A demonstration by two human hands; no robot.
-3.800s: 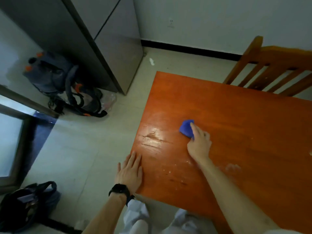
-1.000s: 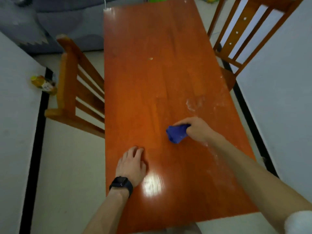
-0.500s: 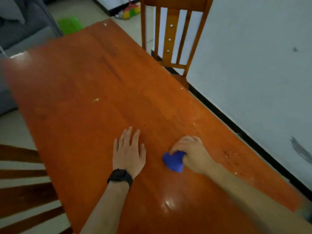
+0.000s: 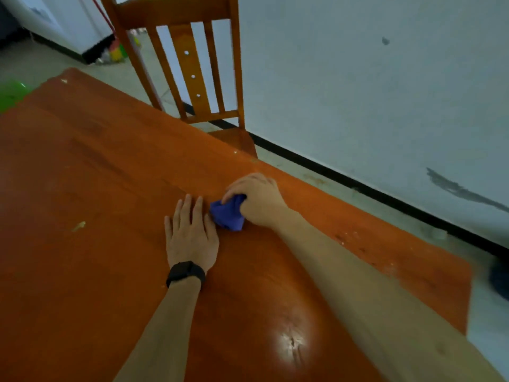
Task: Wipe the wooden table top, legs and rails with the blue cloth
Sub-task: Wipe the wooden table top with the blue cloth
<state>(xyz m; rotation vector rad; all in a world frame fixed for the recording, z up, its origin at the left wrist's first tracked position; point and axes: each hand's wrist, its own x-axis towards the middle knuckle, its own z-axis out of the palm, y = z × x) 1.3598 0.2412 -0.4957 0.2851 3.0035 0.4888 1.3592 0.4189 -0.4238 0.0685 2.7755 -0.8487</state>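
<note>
From the head view, my right hand (image 4: 256,201) grips the blue cloth (image 4: 228,215), fingers curled round the bunched fabric and pressing it onto the wooden table top (image 4: 96,175), a little in from its right edge. My left hand (image 4: 191,232) lies flat just beside the cloth, fingers straight and close together, palm down, a black watch (image 4: 185,272) on the wrist.

I judge I am on the top, with legs and rails not yet reached. To do it well I should spread the cloth flatter so more of it meets the wood. Then I would draw it in overlapping strokes toward the right edge, where pale specks (image 4: 347,235) sit, and lift my left hand clear so nothing under it is missed. A pale crumb (image 4: 78,226) toward the left edge needs a pass too.

The legs and rails are hidden beneath the top. The near edge is cut off by the frame and my forearms cover part of the surface. A wooden chair (image 4: 190,67) stands past the far right edge. A dark thing (image 4: 500,277) on the floor beyond the right edge is too blurred to name.
</note>
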